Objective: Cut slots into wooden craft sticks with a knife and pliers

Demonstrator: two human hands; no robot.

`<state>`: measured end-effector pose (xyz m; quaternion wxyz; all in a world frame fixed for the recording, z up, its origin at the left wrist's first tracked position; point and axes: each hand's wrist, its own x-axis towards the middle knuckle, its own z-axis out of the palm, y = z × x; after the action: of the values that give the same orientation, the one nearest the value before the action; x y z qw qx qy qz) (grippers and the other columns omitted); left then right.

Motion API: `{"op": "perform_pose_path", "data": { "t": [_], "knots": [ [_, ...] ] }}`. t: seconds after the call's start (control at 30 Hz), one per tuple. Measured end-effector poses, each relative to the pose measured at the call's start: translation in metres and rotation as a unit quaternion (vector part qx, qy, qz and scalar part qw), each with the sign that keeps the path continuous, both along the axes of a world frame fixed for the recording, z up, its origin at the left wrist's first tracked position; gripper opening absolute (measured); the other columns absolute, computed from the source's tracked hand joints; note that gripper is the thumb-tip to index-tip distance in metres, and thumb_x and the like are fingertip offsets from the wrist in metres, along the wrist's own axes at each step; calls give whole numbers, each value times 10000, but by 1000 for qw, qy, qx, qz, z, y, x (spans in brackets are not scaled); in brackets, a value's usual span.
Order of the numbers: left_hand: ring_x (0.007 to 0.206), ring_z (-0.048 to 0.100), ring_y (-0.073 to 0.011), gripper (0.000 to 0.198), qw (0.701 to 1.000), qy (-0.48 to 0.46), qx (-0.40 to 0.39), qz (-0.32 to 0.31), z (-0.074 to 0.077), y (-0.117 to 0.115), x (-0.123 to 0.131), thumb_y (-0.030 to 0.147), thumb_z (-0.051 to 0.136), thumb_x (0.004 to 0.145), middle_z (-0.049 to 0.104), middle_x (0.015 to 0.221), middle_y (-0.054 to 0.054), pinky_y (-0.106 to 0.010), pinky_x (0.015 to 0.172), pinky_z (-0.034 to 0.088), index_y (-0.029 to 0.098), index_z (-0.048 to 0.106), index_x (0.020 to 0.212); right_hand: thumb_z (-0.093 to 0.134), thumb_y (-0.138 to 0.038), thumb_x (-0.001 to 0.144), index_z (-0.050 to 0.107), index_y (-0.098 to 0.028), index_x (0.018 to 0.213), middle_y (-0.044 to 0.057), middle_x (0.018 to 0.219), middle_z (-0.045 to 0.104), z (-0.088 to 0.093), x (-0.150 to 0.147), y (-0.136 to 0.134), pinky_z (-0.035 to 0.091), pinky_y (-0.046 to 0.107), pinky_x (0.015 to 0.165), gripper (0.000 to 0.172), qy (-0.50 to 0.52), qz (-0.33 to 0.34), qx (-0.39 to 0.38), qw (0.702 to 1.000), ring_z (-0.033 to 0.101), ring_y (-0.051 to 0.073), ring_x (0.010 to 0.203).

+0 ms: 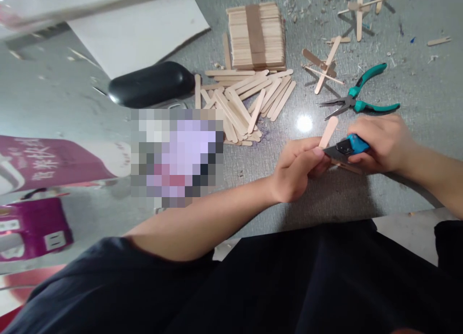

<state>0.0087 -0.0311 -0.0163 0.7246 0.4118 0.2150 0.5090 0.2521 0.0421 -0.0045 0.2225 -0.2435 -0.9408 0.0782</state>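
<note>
My left hand (298, 167) pinches a wooden craft stick (329, 131), whose rounded end points up and away from me. In my right hand (383, 141) is a blue and black utility knife (352, 145), its blade reaching toward the stick just beside my left fingertips. Whether the blade touches the wood I cannot tell. Below the blade, another thin strip of wood (346, 167) shows between the hands. Close beyond my right hand lie long-nose pliers (349, 102) with green handles, their jaws apart.
Loose craft sticks (249, 98) lie heaped before a banded stack of sticks (237, 40). Crossed-stick pieces (327, 66) stand at the upper right. To the left are a black oblong case (152, 85), a white sheet (144, 30), a purple power strip (36, 230) and a blurred-out item (181, 151).
</note>
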Motion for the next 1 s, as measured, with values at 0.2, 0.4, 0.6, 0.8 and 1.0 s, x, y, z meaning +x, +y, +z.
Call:
{"op": "perform_pose_path", "data": {
  "t": [0.2, 0.4, 0.6, 0.8, 1.0],
  "knots": [
    [482, 258, -62, 583, 999, -36, 16, -32, 1, -2, 1, 501, 668, 1206, 287, 611, 89, -230, 468, 223, 247, 432, 737, 226, -845, 1225, 660, -263, 999, 54, 811, 716, 2, 0, -3, 352, 416, 630, 760, -23, -13, -44, 999, 644, 216, 700],
    [476, 216, -57, 544, 997, -70, 16, -39, -1, -3, 3, 401, 633, 1214, 245, 607, 95, -228, 455, 185, 245, 425, 736, 207, -891, 1202, 668, -263, 968, 42, 788, 687, -2, -2, -5, 304, 421, 634, 814, -20, -24, -50, 998, 605, 211, 688],
    [470, 229, -54, 591, 998, -50, 17, -37, 1, -6, 3, 478, 647, 1196, 289, 576, 90, -227, 467, 213, 251, 392, 713, 217, -851, 1224, 657, -257, 956, 20, 766, 659, -5, -3, -5, 311, 402, 631, 787, 0, -21, -27, 999, 576, 189, 669],
    [486, 225, -67, 618, 997, -60, 19, -50, -1, -10, 5, 534, 679, 1197, 262, 604, 102, -245, 478, 239, 262, 394, 722, 104, -1001, 1129, 597, -277, 955, 20, 770, 606, 3, -2, -3, 314, 398, 669, 892, -92, -26, -126, 987, 581, 199, 712],
    [506, 227, -78, 579, 996, -70, 47, -30, -6, -16, 7, 484, 637, 1239, 267, 640, 92, -259, 490, 249, 260, 409, 756, 65, -994, 1131, 588, -267, 901, 30, 749, 603, 3, -4, -3, 304, 409, 649, 925, -85, -22, -101, 991, 555, 192, 691]
  ]
}}
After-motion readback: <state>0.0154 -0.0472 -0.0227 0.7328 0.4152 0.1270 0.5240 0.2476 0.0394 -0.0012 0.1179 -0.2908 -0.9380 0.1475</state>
